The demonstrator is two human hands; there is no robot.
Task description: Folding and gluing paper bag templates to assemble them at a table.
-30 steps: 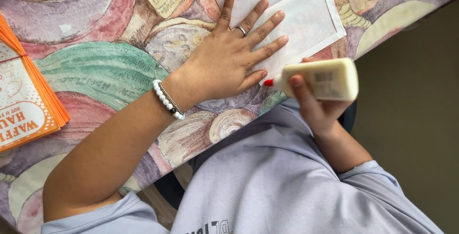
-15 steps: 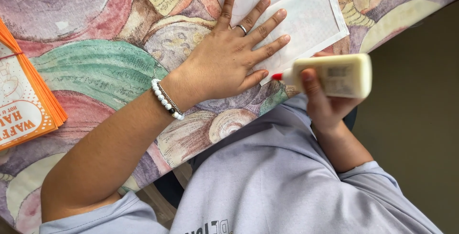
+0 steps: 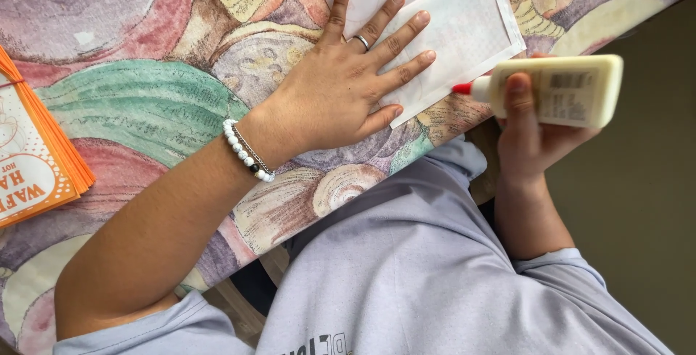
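A view from a head-worn camera looks down at a person seated at a table (image 3: 145, 101) covered with a cloth printed in large swirling shapes of green, pink, purple and cream. The person's left hand (image 3: 341, 94) lies flat, palm down, fingers spread and relaxed, grasping nothing; the fingertips and part of the palm press on a white paper bag (image 3: 464, 29) that lies flat on the cloth near the table's edge, its near corner just beside the little finger. A silver ring (image 3: 361, 41) sits on one finger, and a bracelet of white beads (image 3: 246, 153) circles the wrist. The right hand (image 3: 533, 134) is held just off the table's edge, fingers and thumb wrapped firmly around a cream-coloured glue bottle (image 3: 562, 88). The bottle lies on its side in the grip, and its red nozzle tip (image 3: 462, 88) points toward the bag's near edge, very close to it; whether the tip touches the paper cannot be told. At the far left of the table, well apart from both hands, rests a stack of orange and white paper bags (image 3: 32, 159), only partly in view. The person wears a pale lavender-grey short-sleeved shirt (image 3: 406, 275), which fills the lower part of the view.
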